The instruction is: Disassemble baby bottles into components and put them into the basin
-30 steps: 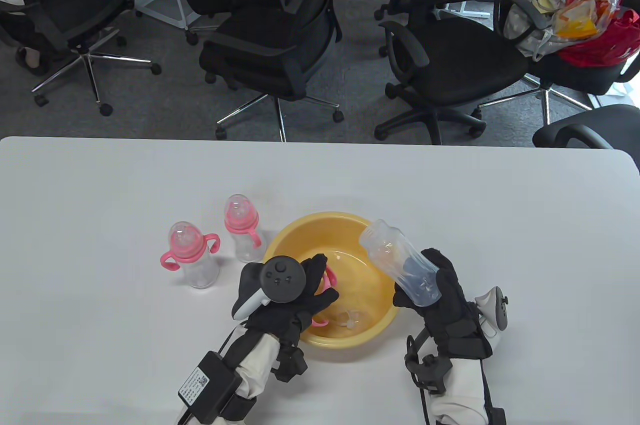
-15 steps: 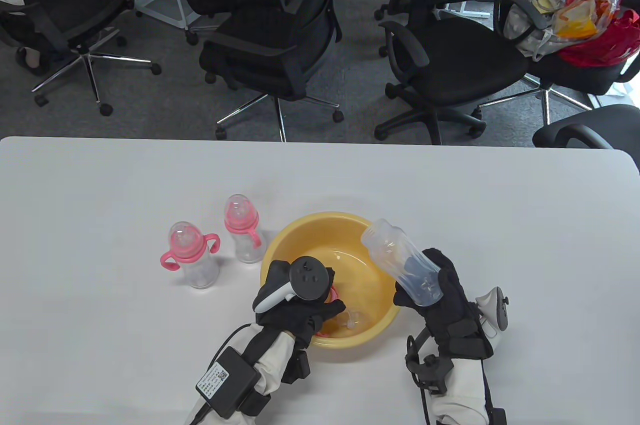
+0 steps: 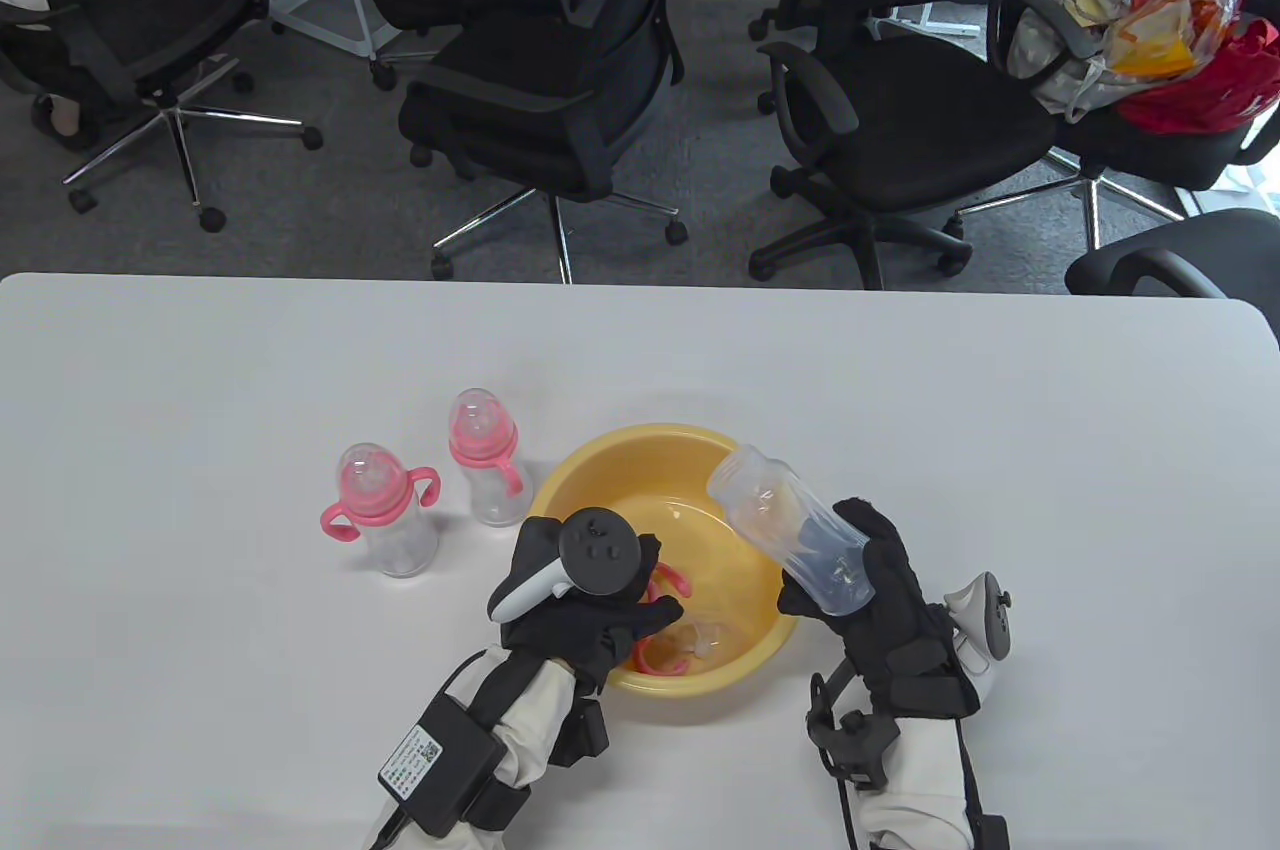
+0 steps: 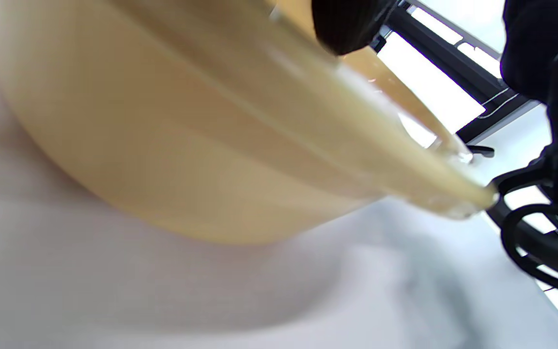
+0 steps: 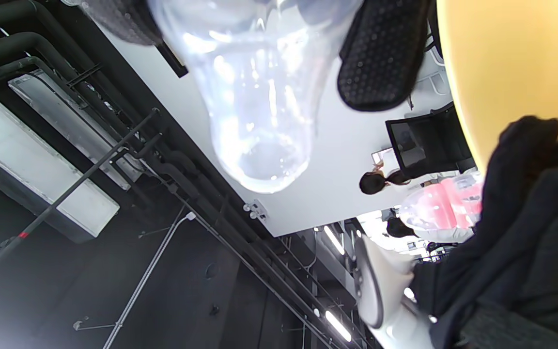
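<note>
My right hand (image 3: 838,572) grips a clear bottle body (image 3: 785,530), tilted, its open mouth up-left over the right rim of the yellow basin (image 3: 640,438). In the right wrist view that bottle body (image 5: 255,97) hangs between my gloved fingers (image 5: 380,58). My left hand (image 3: 650,612) hovers over the basin's near-left rim with its fingers loosely spread. Under it a pink handled collar (image 3: 672,582) lies in the basin, beside clear small parts (image 3: 700,640). Two assembled bottles with pink collars (image 3: 385,515) (image 3: 487,470) stand left of the basin.
The left wrist view shows the basin's outer wall (image 4: 162,145) close up on the white table (image 4: 211,300), blurred. Office chairs (image 3: 560,90) stand beyond the table's far edge. White table (image 3: 1000,410) stretches right of the basin.
My left hand lowered the pink collar into the basin, let it go and drew back slightly left. My right hand shifted the clear bottle body a little to the left.
</note>
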